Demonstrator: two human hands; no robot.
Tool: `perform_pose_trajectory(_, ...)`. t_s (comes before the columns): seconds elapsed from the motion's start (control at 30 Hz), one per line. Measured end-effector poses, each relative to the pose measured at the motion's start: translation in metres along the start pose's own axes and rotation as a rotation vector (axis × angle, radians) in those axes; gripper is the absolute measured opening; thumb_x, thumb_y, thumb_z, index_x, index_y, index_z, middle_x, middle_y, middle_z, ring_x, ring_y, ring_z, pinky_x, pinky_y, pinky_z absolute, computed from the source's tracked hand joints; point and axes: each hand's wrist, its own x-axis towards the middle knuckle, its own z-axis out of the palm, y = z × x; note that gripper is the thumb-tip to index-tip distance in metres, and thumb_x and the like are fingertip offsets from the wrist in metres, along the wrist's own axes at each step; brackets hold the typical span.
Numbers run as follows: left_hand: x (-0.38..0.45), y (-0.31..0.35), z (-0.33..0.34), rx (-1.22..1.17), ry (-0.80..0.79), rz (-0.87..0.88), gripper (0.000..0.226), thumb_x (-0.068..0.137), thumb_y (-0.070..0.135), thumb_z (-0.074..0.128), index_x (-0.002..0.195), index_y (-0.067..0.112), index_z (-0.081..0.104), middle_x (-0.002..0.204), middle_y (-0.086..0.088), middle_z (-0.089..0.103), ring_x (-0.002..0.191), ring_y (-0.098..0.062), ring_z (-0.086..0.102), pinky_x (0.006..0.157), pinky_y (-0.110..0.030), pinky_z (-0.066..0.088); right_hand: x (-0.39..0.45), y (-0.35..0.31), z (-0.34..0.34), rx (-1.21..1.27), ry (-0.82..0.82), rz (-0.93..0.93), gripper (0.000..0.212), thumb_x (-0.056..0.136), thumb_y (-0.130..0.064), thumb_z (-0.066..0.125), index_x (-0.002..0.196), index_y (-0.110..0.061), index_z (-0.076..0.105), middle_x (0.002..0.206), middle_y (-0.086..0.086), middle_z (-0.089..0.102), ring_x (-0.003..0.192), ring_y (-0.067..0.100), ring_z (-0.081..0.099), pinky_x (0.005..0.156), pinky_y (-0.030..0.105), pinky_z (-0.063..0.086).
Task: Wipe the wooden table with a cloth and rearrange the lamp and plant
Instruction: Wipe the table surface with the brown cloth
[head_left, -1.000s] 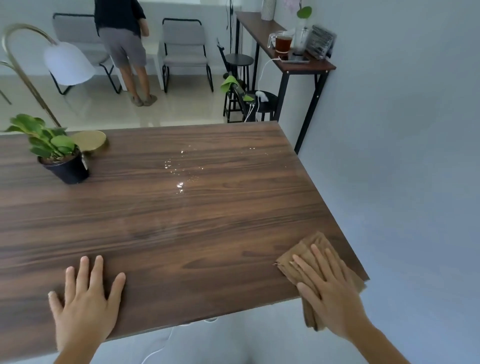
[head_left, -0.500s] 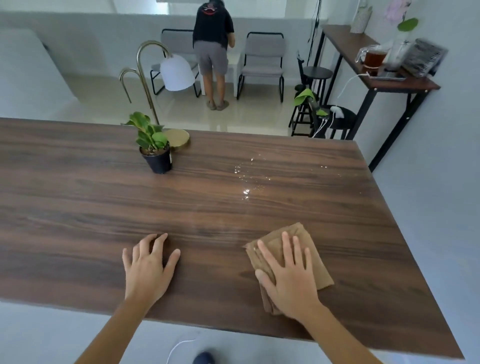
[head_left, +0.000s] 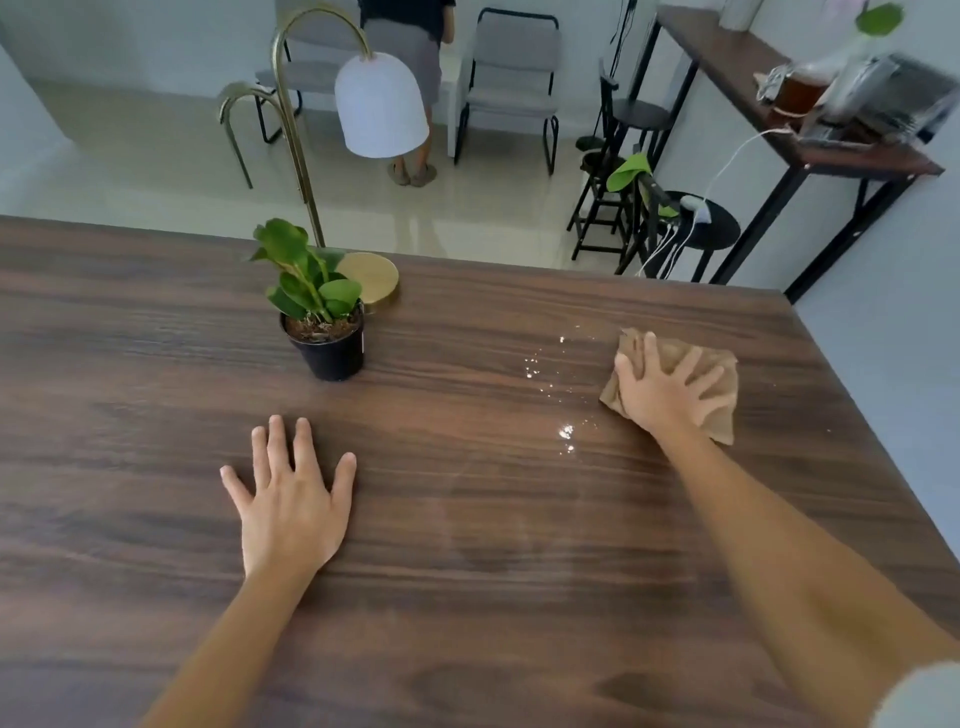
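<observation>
1. Desk (head_left: 467, 571) of dark wood fills the near view; the left hand (head_left: 293, 504) lies flat on it, palm down, fingers spread, its grip released and holding nothing.
2. Farther right, the right hand (head_left: 662, 387) presses flat on a tan cloth (head_left: 719, 410), fingers splayed over the bunched fabric rather than clenched around it.
3. Just left of the cloth, small water droplets (head_left: 563, 431) glint on the wood.
4. Beyond the left hand stands a plant (head_left: 311, 291) in a black pot (head_left: 332, 353), upright.
5. Behind the pot, near the desk's far edge, sits the lamp's round brass base (head_left: 371, 278); its arched stem carries a white shade (head_left: 379, 106).
6. Past the desk, blurred, are chairs (head_left: 511, 78) and what seems a side table (head_left: 810, 150) with clutter.
</observation>
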Motion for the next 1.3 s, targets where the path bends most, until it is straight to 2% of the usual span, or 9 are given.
perform_pose_trajectory(0.13, 0.001, -0.001, 0.000, 0.004, -0.017, 0.017, 0.072, 0.094, 0.057, 0.022, 0.151, 0.013, 0.016, 0.161, -0.013, 0.011, 0.149, -0.027, 0.001, 0.114, -0.060, 0.006, -0.048, -0.075, 0.032, -0.076, -0.050, -0.380, 0.065, 0.088, -0.075, 0.008, 0.149, -0.053, -0.004, 0.164, 0.009, -0.010, 0.148, 0.042, -0.012, 0.113, 0.067, -0.010)
perform_pose_trajectory(0.3, -0.001, -0.003, -0.001, 0.020, -0.045, 0.033, 0.074, 0.092, 0.057, 0.020, 0.151, 0.012, 0.019, 0.160, -0.015, 0.014, 0.149, -0.029, 0.004, 0.113, -0.063, 0.010, -0.198, 0.021, 0.064, -0.069, 0.036, -0.751, 0.059, 0.093, -0.070, 0.021, 0.149, -0.053, 0.016, 0.163, 0.001, 0.017, 0.150, 0.033, 0.015, 0.116, 0.060, 0.012)
perform_pose_trajectory(0.4, 0.000, -0.002, 0.000, 0.038, -0.057, 0.034, 0.071, 0.094, 0.055, 0.019, 0.149, 0.010, 0.023, 0.158, -0.017, 0.019, 0.148, -0.032, 0.010, 0.111, -0.064, 0.013, -0.204, 0.104, 0.045, -0.125, 0.041, -0.572, 0.062, 0.088, -0.077, 0.019, 0.146, -0.057, 0.019, 0.162, -0.004, 0.020, 0.148, 0.031, 0.022, 0.111, 0.058, 0.020)
perform_pose_trajectory(0.5, 0.001, -0.003, 0.001, 0.067, -0.051, 0.034, 0.071, 0.094, 0.055, 0.017, 0.149, 0.010, 0.025, 0.157, -0.017, 0.022, 0.147, -0.032, 0.014, 0.110, -0.064, 0.016, -0.126, 0.124, 0.020, -0.189, 0.006, -0.261, 0.066, 0.080, -0.080, 0.006, 0.142, -0.063, -0.012, 0.162, -0.010, -0.013, 0.150, 0.033, -0.003, 0.115, 0.064, 0.011)
perform_pose_trajectory(0.7, 0.002, -0.002, 0.002, 0.080, -0.043, 0.017, 0.074, 0.091, 0.057, 0.017, 0.149, 0.012, 0.026, 0.158, -0.015, 0.021, 0.148, -0.030, 0.012, 0.111, -0.063, 0.016, 0.049, -0.035, -0.010, -0.023, 0.010, 0.006, 0.075, 0.080, -0.083, 0.006, 0.149, -0.053, -0.006, 0.164, 0.011, -0.010, 0.146, 0.049, -0.011, 0.111, 0.073, -0.005)
perform_pose_trajectory(0.87, 0.001, 0.000, -0.001, 0.088, -0.063, -0.006, 0.075, 0.090, 0.059, 0.013, 0.151, 0.015, 0.020, 0.160, -0.011, 0.015, 0.149, -0.026, 0.006, 0.114, -0.060, 0.012, -0.007, -0.151, 0.032, -0.138, -0.069, -0.514, 0.064, 0.089, -0.075, 0.010, 0.148, -0.055, -0.005, 0.164, 0.007, -0.011, 0.148, 0.043, -0.011, 0.112, 0.070, -0.008)
perform_pose_trajectory(1.07, 0.030, 0.004, -0.016, 0.027, 0.022, -0.064, 0.053, 0.092, 0.047, 0.035, 0.130, 0.013, 0.051, 0.131, -0.018, 0.050, 0.120, -0.038, 0.046, 0.105, -0.066, 0.022, -0.163, -0.007, 0.059, -0.149, -0.021, -1.060, 0.056, 0.094, -0.068, 0.025, 0.148, -0.054, 0.016, 0.163, 0.001, 0.017, 0.150, 0.035, 0.012, 0.113, 0.064, 0.013)
perform_pose_trajectory(1.17, 0.039, 0.015, -0.010, -0.015, -0.003, -0.138, 0.056, 0.095, 0.045, 0.036, 0.142, 0.015, 0.036, 0.149, -0.017, 0.032, 0.140, -0.034, 0.023, 0.110, -0.066, 0.011, -0.122, 0.051, 0.033, -0.224, 0.008, -0.930, 0.056, 0.091, -0.073, 0.016, 0.146, -0.059, 0.014, 0.163, -0.006, 0.016, 0.150, 0.031, 0.012, 0.113, 0.063, 0.017)
perform_pose_trajectory(1.3, 0.041, 0.018, 0.000, 0.029, -0.008, -0.143, 0.067, 0.095, 0.051, 0.022, 0.151, 0.016, 0.017, 0.160, -0.016, 0.011, 0.148, -0.031, 0.000, 0.113, -0.062, 0.006, -0.016, -0.005, 0.013, -0.162, 0.031, -0.520, 0.062, 0.081, -0.081, 0.000, 0.140, -0.066, -0.012, 0.165, -0.002, -0.007, 0.150, 0.038, -0.005, 0.115, 0.066, 0.003)
